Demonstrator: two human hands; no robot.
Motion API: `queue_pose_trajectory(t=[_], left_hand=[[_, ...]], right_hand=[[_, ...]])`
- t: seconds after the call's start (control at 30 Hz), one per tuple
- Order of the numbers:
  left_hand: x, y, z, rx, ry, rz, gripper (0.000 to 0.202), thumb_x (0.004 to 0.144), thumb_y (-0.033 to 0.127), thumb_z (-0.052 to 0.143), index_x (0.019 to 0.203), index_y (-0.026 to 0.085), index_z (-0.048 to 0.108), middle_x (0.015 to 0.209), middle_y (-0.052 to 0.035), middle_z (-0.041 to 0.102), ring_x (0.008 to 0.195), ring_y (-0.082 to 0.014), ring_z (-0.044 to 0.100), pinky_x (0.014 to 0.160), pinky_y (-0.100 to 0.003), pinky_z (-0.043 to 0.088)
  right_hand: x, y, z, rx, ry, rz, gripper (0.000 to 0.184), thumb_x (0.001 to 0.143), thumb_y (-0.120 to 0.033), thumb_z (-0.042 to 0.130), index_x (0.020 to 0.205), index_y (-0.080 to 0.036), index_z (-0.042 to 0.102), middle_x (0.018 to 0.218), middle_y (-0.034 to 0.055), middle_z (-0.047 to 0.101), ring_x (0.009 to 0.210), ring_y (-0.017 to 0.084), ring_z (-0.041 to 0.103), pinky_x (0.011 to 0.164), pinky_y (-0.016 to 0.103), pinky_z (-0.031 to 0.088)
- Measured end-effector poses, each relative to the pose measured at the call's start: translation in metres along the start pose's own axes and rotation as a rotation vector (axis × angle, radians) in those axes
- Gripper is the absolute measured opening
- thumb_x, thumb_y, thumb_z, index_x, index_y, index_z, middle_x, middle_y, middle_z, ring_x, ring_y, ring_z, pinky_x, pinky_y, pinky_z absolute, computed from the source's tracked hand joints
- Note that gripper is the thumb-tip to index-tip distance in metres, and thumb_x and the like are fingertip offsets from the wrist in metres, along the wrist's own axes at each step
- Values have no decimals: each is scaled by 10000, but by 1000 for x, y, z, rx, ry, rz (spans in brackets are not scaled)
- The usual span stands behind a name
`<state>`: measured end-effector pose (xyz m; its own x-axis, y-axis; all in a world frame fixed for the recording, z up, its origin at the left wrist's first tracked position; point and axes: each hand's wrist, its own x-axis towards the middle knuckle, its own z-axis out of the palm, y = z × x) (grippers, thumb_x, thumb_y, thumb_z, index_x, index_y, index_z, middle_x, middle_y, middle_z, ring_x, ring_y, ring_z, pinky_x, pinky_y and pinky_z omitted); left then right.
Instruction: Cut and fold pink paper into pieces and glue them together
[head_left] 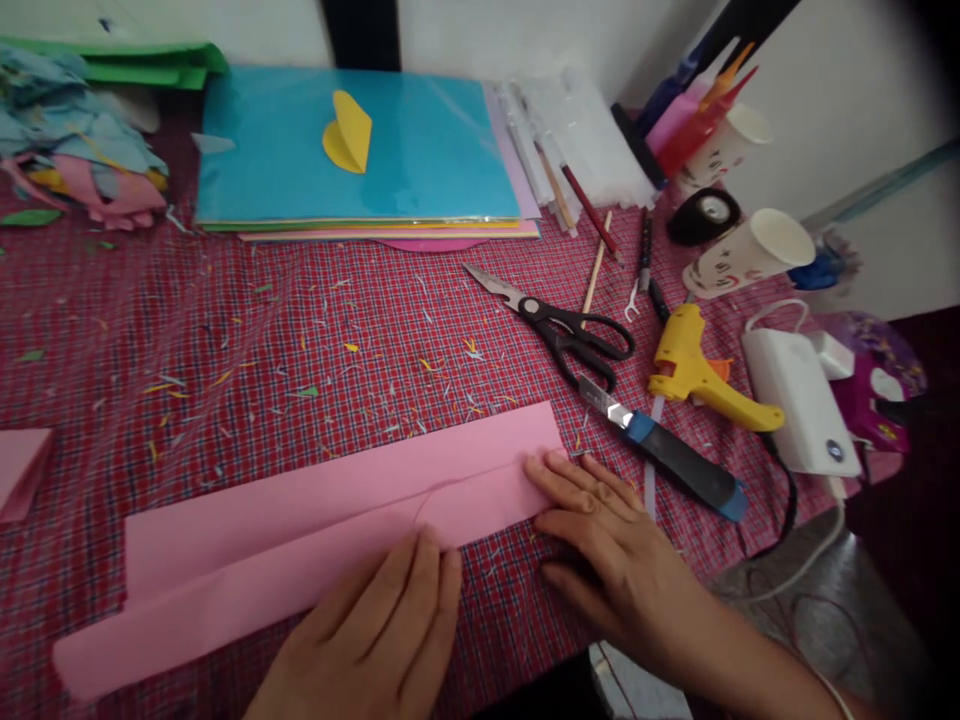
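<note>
Head view: the bench (225, 340) is covered with a red checked cloth strewn with tiny paper snippets, and it stands against a white wall (510, 30). At the back lies a stack of coloured sheets (420, 150), blue on top, with a folded yellow paper piece (349, 132) resting on it. To the right are black-handled scissors (562, 325), a utility knife (667, 450) with a blue-and-black grip, a yellow glue gun (694, 375), a white power adapter (802, 415) and two tipped paper cups (750, 250).

A long pink paper (300, 510) lies at the near edge, running aslant from lower left to right, its near edge folded over to a lengthwise crease. The left hand (375, 640) lies flat, fingers straight and together, its tips on the paper's near edge. The right hand (607, 540) is flat too, its fingertips on the paper's right end; neither hand grasps anything.
</note>
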<state>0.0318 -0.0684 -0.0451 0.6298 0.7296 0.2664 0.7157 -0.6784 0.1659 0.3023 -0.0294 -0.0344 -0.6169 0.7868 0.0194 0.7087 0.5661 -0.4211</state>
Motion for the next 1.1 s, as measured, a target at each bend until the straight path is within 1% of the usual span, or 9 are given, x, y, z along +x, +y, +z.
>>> queue_pose_trajectory(t=[0.07,0.13,0.2,0.27,0.43,0.67,0.83,0.93,1.1], left_hand=[[2,1,-3,1,-59,-2,392,1003,214,310,1160,191,669,1166,-33,714,1155,-181,555,985,-319,391],[4,1,-5,8,-80,-1,383,994,210,335,1167,196,677,1179,-24,705,1167,-182,533,996,-324,380],[7,2,-5,15,-81,-1,371,988,205,356,1147,201,692,1171,-17,704,1160,-184,523,998,-326,376],[8,2,-4,16,-82,-4,359,985,208,374,1132,207,701,1171,-11,701,1149,-187,520,987,-329,377],[4,1,-3,-7,-73,7,350,988,210,376,1135,203,694,1187,-9,693,1158,-192,511,1002,-336,362],[2,1,0,-16,-57,-2,333,959,194,417,1153,194,688,1168,-28,700,1158,-185,524,1007,-323,378],[-5,-4,0,-51,-52,-21,319,959,199,425,1141,226,685,1194,2,699,1185,-165,529,1072,-321,351],[-14,-10,-2,-64,-23,-10,306,926,179,454,1100,233,700,1193,-10,698,1185,-177,545,1102,-336,336],[-21,-18,-11,-97,-82,1,350,888,145,430,1102,207,700,1224,-42,686,1205,-204,532,1104,-339,330]], right_hand=[[-1,2,2,-19,5,-19,253,895,-131,547,1137,-196,570,1476,110,503,1423,215,382,1141,492,356],[-2,4,4,-56,10,-49,377,891,-110,545,1257,-202,541,1498,115,470,1437,228,352,1122,507,373],[-3,5,7,-103,-1,-65,494,885,-96,544,1354,-245,505,1528,104,422,1450,251,318,1095,527,392],[-3,6,8,-140,-29,-63,549,882,-93,543,1394,-284,491,1547,94,382,1452,274,300,1080,547,395],[-4,5,8,-148,-48,-58,585,890,-95,543,1431,-302,464,1552,96,355,1439,300,307,1073,571,386],[-4,5,12,-170,-23,-52,654,863,-87,566,1420,-415,463,1511,77,369,1421,319,317,1041,575,402],[-4,4,11,-175,-27,-44,648,847,-88,587,1400,-414,494,1518,69,372,1407,320,344,1048,562,406],[-2,4,9,-171,-35,-45,648,843,-96,596,1399,-413,495,1519,65,373,1402,319,351,1054,559,403],[-2,3,7,-165,-72,-38,648,865,-101,576,1424,-408,462,1525,79,340,1421,322,309,1067,582,378]])
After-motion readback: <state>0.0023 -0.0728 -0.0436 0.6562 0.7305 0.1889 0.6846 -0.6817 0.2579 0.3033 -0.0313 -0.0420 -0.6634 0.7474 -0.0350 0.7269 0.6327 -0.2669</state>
